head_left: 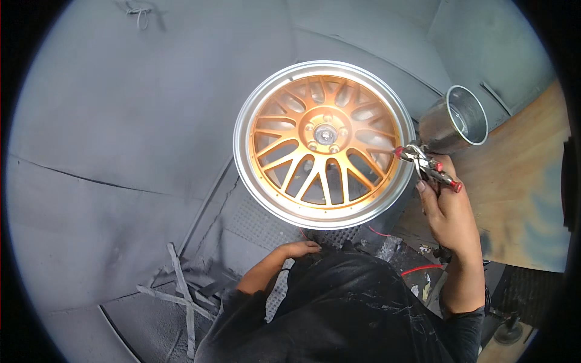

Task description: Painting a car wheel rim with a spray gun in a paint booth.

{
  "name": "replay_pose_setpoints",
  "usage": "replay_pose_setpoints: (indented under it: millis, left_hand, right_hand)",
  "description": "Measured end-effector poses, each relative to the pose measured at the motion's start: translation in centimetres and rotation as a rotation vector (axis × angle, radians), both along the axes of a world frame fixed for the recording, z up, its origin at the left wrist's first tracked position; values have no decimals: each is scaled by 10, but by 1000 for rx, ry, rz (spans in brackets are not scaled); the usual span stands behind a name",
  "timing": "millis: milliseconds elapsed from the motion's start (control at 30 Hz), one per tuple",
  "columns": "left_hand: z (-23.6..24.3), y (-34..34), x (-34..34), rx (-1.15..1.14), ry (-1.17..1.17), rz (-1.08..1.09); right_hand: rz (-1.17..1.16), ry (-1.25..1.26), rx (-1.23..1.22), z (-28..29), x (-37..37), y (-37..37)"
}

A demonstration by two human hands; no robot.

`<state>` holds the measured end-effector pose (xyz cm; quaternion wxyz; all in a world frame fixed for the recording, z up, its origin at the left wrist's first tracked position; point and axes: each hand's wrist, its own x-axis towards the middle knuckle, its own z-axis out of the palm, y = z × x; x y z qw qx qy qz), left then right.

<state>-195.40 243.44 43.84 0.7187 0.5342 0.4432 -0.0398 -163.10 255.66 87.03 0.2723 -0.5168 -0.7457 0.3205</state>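
Observation:
A spray gun (426,166) is gripped in my right hand (451,202), its red-tipped nozzle end turned left toward the wheel rim (324,175). An open metal cup (439,127) sits on the gun, tilted, with its mouth facing right. The wheel has orange-gold spokes, a bright silver lip and a silver centre cap; it stands in front of me, and the nozzle overlaps its right edge in the picture. My left hand (299,248) is low beside my black shirt, below the wheel, apart from the gun. Its fingers are mostly hidden.
Grey sheeting (121,133) with creases surrounds the left and far sides. Several grey-coated strips (181,284) lie crossed at lower left. A curved brown board (520,187) stands on the right. A red hose (422,268) runs near my right forearm, above a littered floor.

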Motion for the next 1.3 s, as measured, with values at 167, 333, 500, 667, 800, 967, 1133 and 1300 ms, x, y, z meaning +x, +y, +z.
replay_pose_setpoints:
  millis: [167,333,500,667,800,967,1133,1300]
  left_hand:
    - [-1,-9,-56,-212,270,71]
    - [-26,20,-117,-34,156,1019]
    - [-14,82,-130,134,-49,1535]
    - [4,73,-100,191,-54,1584]
    - [3,41,-34,132,-308,1585]
    - [7,16,45,-219,-125,1405]
    - [20,6,61,-29,-208,460]
    - [15,1,43,137,-95,29]
  right_hand:
    - [-41,-51,-29,15,-1,-10]
    - [107,34,-201,11,-4,-10]
    - [60,63,-76,-2,-2,-4]
    - [-65,-78,23,3,-6,-11]
    - [-34,-110,-20,11,-5,-10]
    - [78,5,-151,10,-2,-7]
    - [20,22,-15,6,-6,-9]
    - [-106,-15,-31,4,-5,-12]
